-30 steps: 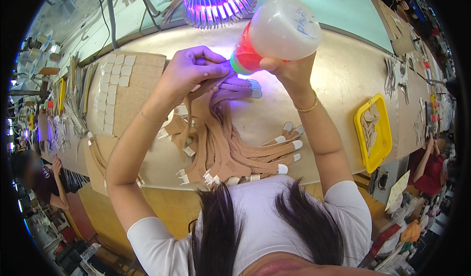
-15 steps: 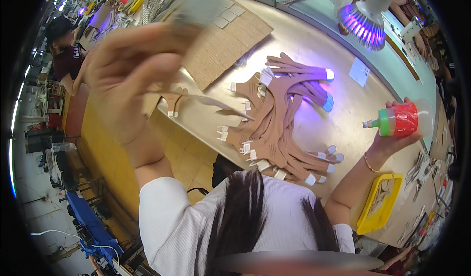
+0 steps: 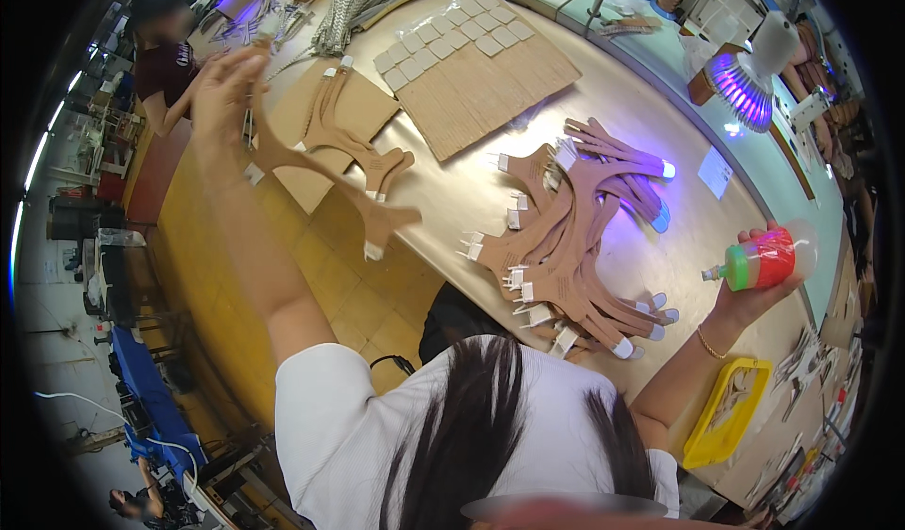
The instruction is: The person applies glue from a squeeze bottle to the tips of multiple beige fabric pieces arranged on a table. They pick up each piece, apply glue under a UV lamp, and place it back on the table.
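My left hand (image 3: 226, 96), raised at the far left, is closed on one end of a tan strap piece (image 3: 306, 164). The piece is branched, with pale tips, and hangs above a small stack of similar strap pieces (image 3: 351, 145) at the table's left end. My right hand (image 3: 765, 289) is wrapped round a squeeze bottle (image 3: 775, 256) with a red band and a green cap, its nozzle pointing left. Between the hands lies a larger heap of tan strap pieces (image 3: 566, 219) with white and bluish tips.
A corrugated cardboard sheet (image 3: 490, 106) bears rows of small pale squares. Under the small stack lies brown cardboard (image 3: 368, 101). A lamp (image 3: 745, 87) glows purple at the upper right. A yellow tray (image 3: 696, 450) sits at lower right. Another person (image 3: 165, 58) is at far left.
My left hand has moved away to the left with the strap piece, uncovering the cardboard sheet and the small stack. My right hand still holds the bottle. The view has shifted slightly.
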Tool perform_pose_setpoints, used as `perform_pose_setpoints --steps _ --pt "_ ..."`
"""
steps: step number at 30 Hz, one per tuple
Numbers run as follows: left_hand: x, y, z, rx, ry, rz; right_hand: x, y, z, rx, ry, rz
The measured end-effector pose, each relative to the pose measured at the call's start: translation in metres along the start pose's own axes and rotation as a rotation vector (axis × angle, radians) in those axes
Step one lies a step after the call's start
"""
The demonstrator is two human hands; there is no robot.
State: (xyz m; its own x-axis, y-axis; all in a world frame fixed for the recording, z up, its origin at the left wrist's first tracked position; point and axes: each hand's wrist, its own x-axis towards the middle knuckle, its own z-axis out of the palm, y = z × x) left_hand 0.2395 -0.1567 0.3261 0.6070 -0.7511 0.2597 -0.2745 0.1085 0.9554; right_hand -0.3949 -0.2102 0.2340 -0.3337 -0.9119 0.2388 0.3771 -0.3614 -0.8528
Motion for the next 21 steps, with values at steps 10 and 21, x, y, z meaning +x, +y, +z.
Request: perform_pose_setpoints --steps 10,21 --pt "0.078 -0.209 -0.033 0.113 0.082 -0.329 -0.014 -0.017 -0.004 -0.118 0.104 0.064" --pt "0.071 -0.206 -0.034 0.218 0.077 -0.397 -0.011 0.0 -0.006 -0.03 0.073 0.118"
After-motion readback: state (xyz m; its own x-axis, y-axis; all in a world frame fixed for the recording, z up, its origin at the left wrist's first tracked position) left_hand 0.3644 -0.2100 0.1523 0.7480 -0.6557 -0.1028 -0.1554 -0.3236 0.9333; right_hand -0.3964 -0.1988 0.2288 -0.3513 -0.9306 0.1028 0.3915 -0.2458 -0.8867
